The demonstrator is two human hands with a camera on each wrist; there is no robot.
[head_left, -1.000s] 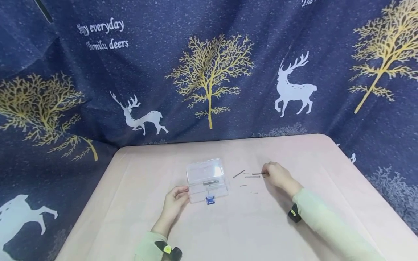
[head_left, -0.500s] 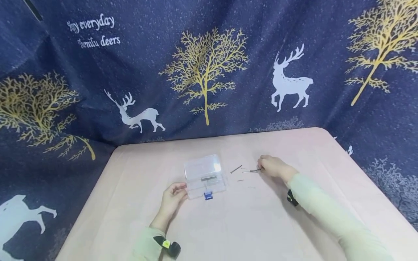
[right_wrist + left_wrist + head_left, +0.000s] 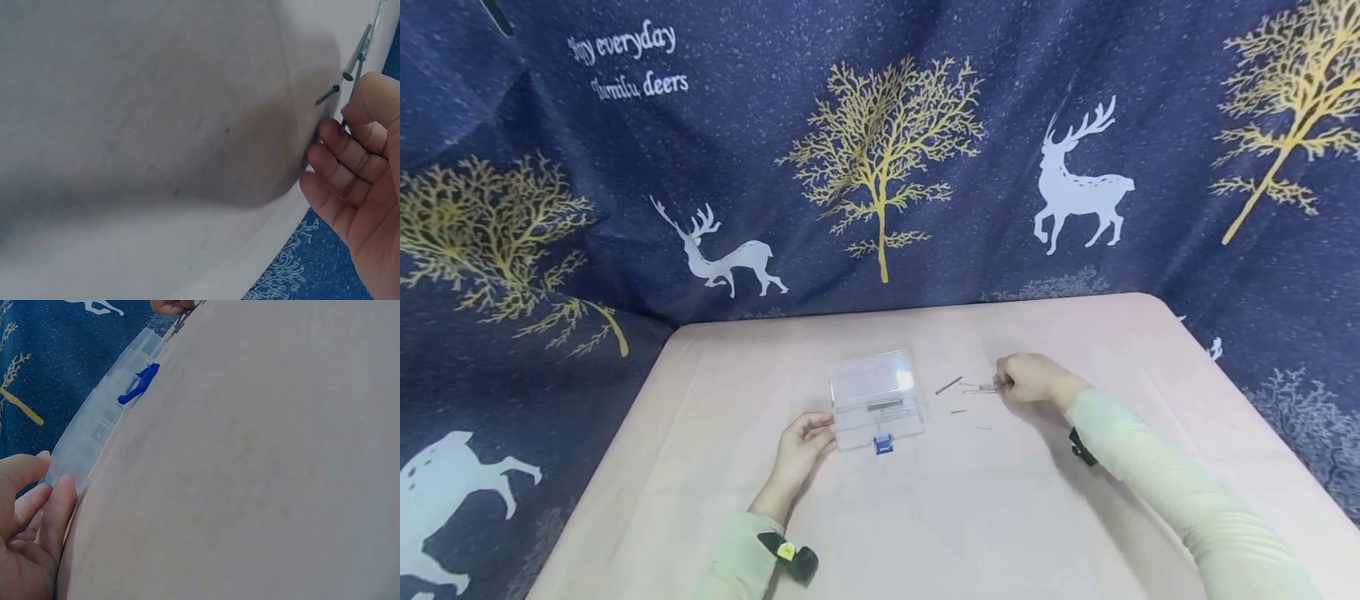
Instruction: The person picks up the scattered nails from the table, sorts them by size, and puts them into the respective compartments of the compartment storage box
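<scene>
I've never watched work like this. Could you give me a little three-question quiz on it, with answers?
1. What lies between the clear box and the right hand? A) coins B) nails C) spoons
2. True or false: the box's lid is shut.
3. Fill in: the left hand grips the box, whose latch is ____.

Key
1. B.
2. False; the lid is open.
3. Blue.

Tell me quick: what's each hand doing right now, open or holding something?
Left hand: closed, holding the clear box by its edge.
Right hand: closed, pinching a thin nail.
</scene>
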